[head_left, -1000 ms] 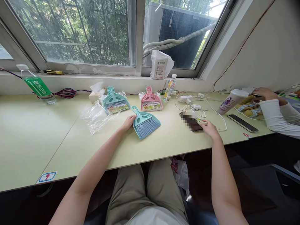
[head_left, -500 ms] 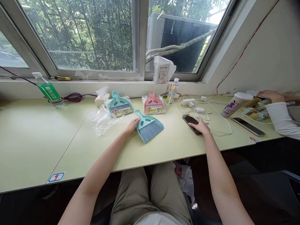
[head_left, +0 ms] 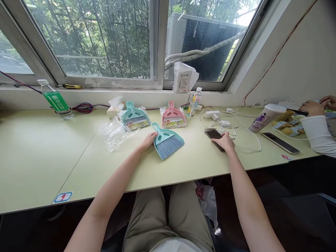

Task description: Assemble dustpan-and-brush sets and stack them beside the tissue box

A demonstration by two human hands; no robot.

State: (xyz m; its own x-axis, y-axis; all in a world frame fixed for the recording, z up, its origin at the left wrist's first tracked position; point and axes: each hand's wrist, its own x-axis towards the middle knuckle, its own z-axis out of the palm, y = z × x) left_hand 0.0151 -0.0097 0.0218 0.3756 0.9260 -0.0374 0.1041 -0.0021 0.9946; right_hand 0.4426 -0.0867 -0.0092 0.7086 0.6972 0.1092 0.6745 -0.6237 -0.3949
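Note:
A teal mini dustpan with a blue-bristled brush (head_left: 169, 144) lies on the table in front of me, its handle pointing away to the left. My left hand (head_left: 148, 140) grips the dustpan's left edge just below the handle. Further right, my right hand (head_left: 224, 142) holds a dark smartphone (head_left: 214, 134) by its sides, thumb on the left and fingers on the right. Behind the loose dustpan sit a teal dustpan set (head_left: 135, 117) and a pink dustpan set (head_left: 173, 115), each in clear wrapping. Crumpled clear plastic (head_left: 112, 138) lies to the left.
Along the back stand a green-labelled bottle (head_left: 56, 100), a tissue pack (head_left: 115, 107) and a small drink bottle (head_left: 194, 102). White chargers and cables (head_left: 219, 117) spread behind the phone. At right are a cup (head_left: 266, 118), another phone (head_left: 280, 142) and a co-worker's hands (head_left: 315, 106).
My hands keep their places on the dustpan and the phone. At far right the co-worker's hands have shifted, and both now show close together. The view has turned very slightly.

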